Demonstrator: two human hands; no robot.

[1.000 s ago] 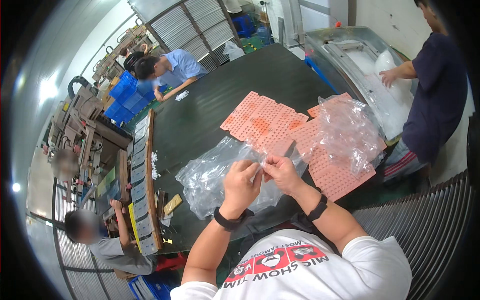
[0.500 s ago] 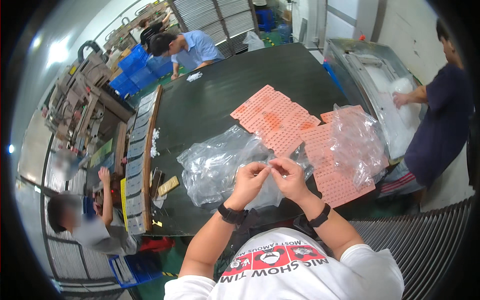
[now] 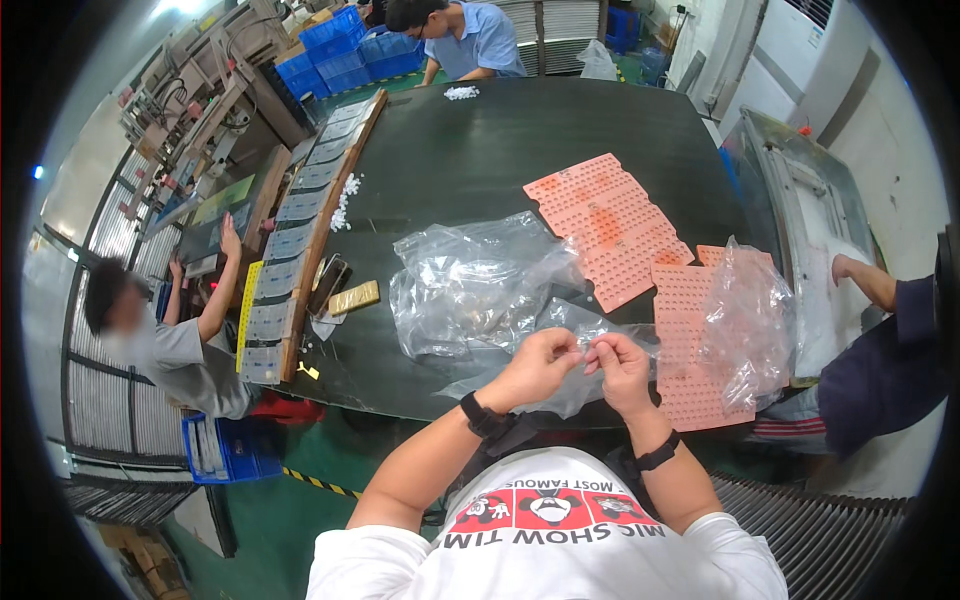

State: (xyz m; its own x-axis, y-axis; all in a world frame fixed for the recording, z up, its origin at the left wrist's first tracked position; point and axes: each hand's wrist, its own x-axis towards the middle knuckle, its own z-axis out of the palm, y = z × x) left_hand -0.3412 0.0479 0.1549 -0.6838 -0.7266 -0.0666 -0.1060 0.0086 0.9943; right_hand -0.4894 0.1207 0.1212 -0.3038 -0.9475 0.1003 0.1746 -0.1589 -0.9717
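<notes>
Pinching together at the table's near edge, the left hand (image 3: pixel 540 365) and right hand (image 3: pixel 620 368) meet fingertip to fingertip on the rim of a small clear plastic bag (image 3: pixel 585 345), both closed on its film; whether anything tiny lies between the fingers cannot be told. Over the last second the hands have stayed locked on that same spot while the view has swung, so the fiddling at the bag's mouth looks unfinished, in my judgement. At eleven o'clock from the grip lies a larger crumpled clear bag (image 3: pixel 470 285). At one o'clock sit salmon perforated trays (image 3: pixel 610 225), and at three o'clock another clear bag (image 3: pixel 750 320) drapes over more of them. The dark table (image 3: pixel 500 150) stretches away toward twelve o'clock.
</notes>
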